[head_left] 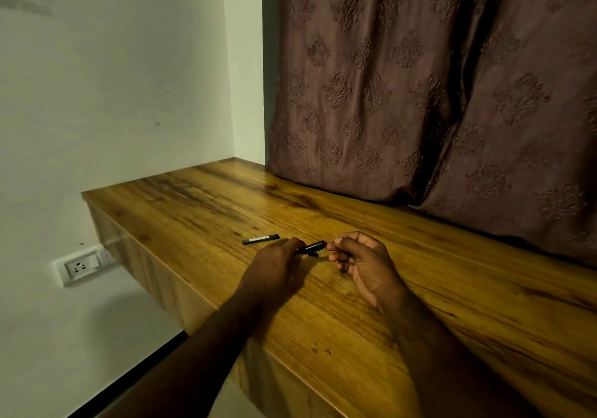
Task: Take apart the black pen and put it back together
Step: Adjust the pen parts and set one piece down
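While the left hand [277, 262] grips the black pen [311, 247] just above the wooden desk [420, 304], the right hand [365, 266] sits at its 3 o'clock, fingers curled, thumb and forefinger pinching the pen's free end. A loose pen section [260, 239] with a pale label lies flat on the desk at 10 o'clock from the left hand, near it but untouched. A patterned brown curtain [420, 78] hangs at 1 o'clock, and a wall socket [80, 266] sits out at 9 o'clock.

bare left forearm [200, 346] and left hand [274, 267]; bare right forearm [436, 350] and right hand [365, 264].
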### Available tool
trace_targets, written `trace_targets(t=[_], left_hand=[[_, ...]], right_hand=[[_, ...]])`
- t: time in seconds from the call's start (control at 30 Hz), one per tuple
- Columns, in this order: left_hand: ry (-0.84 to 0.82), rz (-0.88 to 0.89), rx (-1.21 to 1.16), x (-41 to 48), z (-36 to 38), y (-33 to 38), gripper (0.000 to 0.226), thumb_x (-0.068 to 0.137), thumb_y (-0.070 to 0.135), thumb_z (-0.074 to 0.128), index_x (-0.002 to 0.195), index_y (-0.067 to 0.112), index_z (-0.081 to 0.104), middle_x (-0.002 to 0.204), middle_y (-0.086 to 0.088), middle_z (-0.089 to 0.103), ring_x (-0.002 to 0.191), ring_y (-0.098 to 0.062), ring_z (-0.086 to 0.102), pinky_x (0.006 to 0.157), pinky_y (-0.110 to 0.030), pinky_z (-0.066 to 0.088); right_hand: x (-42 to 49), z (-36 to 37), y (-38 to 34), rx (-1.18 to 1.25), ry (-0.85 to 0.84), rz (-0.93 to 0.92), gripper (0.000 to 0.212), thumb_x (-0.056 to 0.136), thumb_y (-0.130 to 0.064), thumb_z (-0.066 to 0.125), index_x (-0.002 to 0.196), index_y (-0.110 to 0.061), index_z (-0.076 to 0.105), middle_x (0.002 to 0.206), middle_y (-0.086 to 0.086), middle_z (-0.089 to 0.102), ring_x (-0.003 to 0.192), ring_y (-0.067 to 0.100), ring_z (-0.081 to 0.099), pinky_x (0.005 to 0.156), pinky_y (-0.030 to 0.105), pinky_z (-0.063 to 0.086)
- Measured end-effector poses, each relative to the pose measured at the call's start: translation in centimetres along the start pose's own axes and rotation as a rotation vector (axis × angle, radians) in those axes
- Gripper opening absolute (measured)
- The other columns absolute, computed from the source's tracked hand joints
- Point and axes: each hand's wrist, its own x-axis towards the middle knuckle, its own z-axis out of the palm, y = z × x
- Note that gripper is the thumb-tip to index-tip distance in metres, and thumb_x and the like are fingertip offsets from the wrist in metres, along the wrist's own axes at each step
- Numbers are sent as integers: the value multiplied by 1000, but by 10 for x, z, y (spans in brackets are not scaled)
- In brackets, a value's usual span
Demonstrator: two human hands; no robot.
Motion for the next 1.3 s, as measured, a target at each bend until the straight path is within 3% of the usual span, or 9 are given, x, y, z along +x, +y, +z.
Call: trace_targets(t=[0.53, 0.67, 0.77, 0.97, 1.1, 1.2, 1.3], left_hand=[[-14, -9, -4, -1, -2, 4, 39, 87, 43, 43, 102, 14, 64, 89, -6, 68, 76, -22, 62, 64, -39, 51], [-16, -7, -10, -1, -2, 4, 51, 85, 52, 34, 102, 14, 64, 89, -6, 68, 74, -21, 62, 62, -37, 50], [-17, -2, -4, -1, -1, 2, 44, 87, 48, 36, 101, 15, 63, 88, -6, 68, 74, -23, 63, 62, -38, 50], [-7, 7, -4, -1, 0, 0, 52, 88, 57, 31, 98, 17, 62, 85, -4, 68, 70, -19, 62, 57, -31, 46], [2, 7, -27, -2, -1, 1, 70, 85, 71, 17, 97, 18, 62, 84, -2, 67, 68, -17, 61, 56, -30, 46], [3, 10, -17, -1, 0, 0, 58, 89, 63, 29, 98, 17, 62, 85, -4, 68, 70, -20, 62, 57, -33, 47], [-10, -7, 12, 0, 2, -1, 34, 88, 41, 42, 100, 17, 62, 88, -4, 68, 73, -21, 63, 60, -35, 49]], right_hand=[[3, 1, 5, -88, -47, -9, 5, 89, -3, 61, 88, -3, 66, 73, 12, 71, 58, 15, 61, 53, 27, 44], [3, 1, 5, -92, -57, -5, 6, 89, -3, 61, 90, -1, 66, 73, 12, 71, 59, 16, 61, 54, 27, 44], [3, 1, 4, -93, -69, -6, 7, 89, -3, 61, 90, -1, 67, 74, 13, 70, 60, 16, 61, 56, 27, 44], [3, 1, 4, -50, -50, -7, 5, 89, -4, 61, 88, -3, 66, 75, 14, 70, 59, 17, 61, 56, 29, 44], [3, 0, 5, -39, -50, -17, 4, 89, -6, 61, 90, -4, 65, 75, 13, 70, 60, 18, 61, 54, 28, 44], [3, 0, 5, -61, -64, -21, 5, 90, -7, 62, 92, -3, 65, 75, 13, 69, 61, 18, 61, 55, 29, 44], [3, 1, 6, -96, -76, -29, 6, 90, -7, 61, 93, -3, 65, 76, 13, 69, 61, 17, 61, 56, 28, 45]])
